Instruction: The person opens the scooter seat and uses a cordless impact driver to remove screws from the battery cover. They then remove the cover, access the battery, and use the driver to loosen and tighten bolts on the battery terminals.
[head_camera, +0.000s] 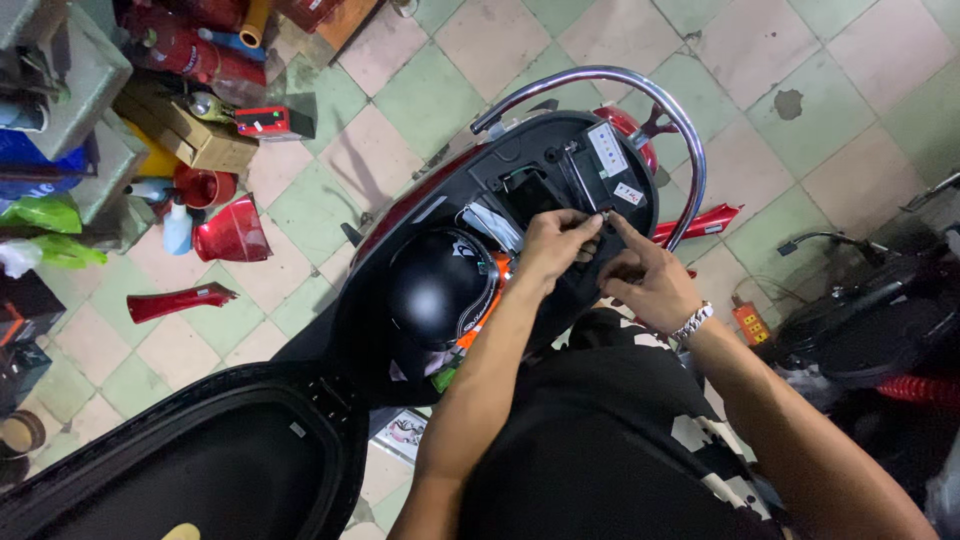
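Observation:
I look down into the open under-seat compartment (520, 150) of a red scooter. My left hand (555, 245) and my right hand (648, 278) meet at the near edge of the black battery (598, 165), fingertips pinched together on something small at its terminal; the piece itself is too small to make out. My right wrist wears a metal bracelet. A black helmet (435, 290) lies in the compartment just left of my left hand. The raised seat (180, 470) stands open at the lower left.
A chrome grab rail (640, 85) arcs around the scooter's rear. Red body panels (180, 300), a red tail-lamp cover (232, 235), cartons and bottles litter the tiled floor at left. Another scooter (880, 330) stands at right. A red panel (700, 222) lies beyond the rail.

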